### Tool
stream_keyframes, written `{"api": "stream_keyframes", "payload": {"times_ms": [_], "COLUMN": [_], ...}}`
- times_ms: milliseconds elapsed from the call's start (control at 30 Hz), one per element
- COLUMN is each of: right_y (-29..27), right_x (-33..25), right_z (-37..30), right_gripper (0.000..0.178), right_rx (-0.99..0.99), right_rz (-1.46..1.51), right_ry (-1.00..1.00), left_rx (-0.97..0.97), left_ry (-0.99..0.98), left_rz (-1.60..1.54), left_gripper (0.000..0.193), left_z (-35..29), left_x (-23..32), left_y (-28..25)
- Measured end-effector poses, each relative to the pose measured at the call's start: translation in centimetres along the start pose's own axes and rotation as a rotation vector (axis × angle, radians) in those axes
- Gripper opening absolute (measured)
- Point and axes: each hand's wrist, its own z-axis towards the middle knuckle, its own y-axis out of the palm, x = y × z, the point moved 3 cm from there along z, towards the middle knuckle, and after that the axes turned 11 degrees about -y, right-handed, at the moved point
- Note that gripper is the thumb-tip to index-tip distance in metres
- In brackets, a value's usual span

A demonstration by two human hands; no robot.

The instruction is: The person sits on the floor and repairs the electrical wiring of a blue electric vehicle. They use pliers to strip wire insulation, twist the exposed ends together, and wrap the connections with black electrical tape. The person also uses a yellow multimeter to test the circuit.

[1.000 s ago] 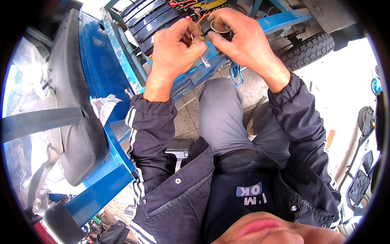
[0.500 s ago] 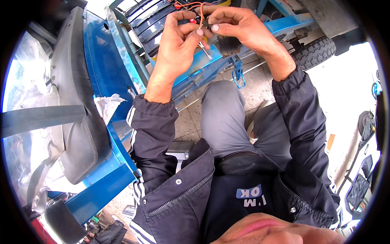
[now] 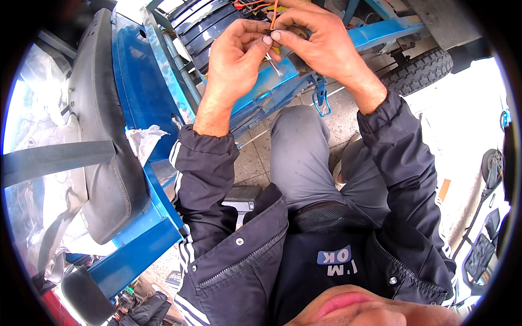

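Observation:
My left hand is closed, with a slim shiny metal rod sticking out below its thumb. An orange wire comes down from the top edge to where the two hands' fingertips meet. There my right hand pinches it between thumb and forefinger. The wire's end is hidden among the fingers, and so is the upper part of the rod. Both hands are held over a blue metal frame.
Beside the frame lies a black slatted panel. At the left stands a black padded seat on blue metalwork. A blue latch hangs near my knee. A tyre is at the right, and a black case sits on the tiled floor.
My right hand has shifted slightly left and down, closer to my left fingertips. The dark piece seen between the fingers before is now hidden. My left hand has hardly moved.

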Motion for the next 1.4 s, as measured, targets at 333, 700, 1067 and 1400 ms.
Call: {"api": "stream_keyframes", "payload": {"times_ms": [333, 700, 1067, 1400], "right_y": [1.2, 1.5, 0.5, 1.6], "right_x": [-1.3, 0.2, -0.4, 2.7], "right_z": [-0.6, -0.7, -1.0, -2.5], "right_gripper": [0.016, 0.012, 0.010, 0.016], "right_rx": [0.037, -0.014, 0.110, 0.190], "right_rz": [-0.111, 0.113, 0.001, 0.247], "right_ry": [0.152, -0.016, 0.033, 0.356], "left_rx": [0.047, -0.065, -0.001, 0.322], "left_ry": [0.026, -0.251, 0.007, 0.253], "left_rz": [0.013, -0.249, -0.043, 0.534], "left_gripper": [0.017, 0.014, 0.018, 0.016], "left_z": [-0.2, -0.2, -0.2, -0.3], "left_x": [0.2, -0.1, 0.3, 0.4], "left_y": [-0.5, -0.9, -0.2, 0.2]}}
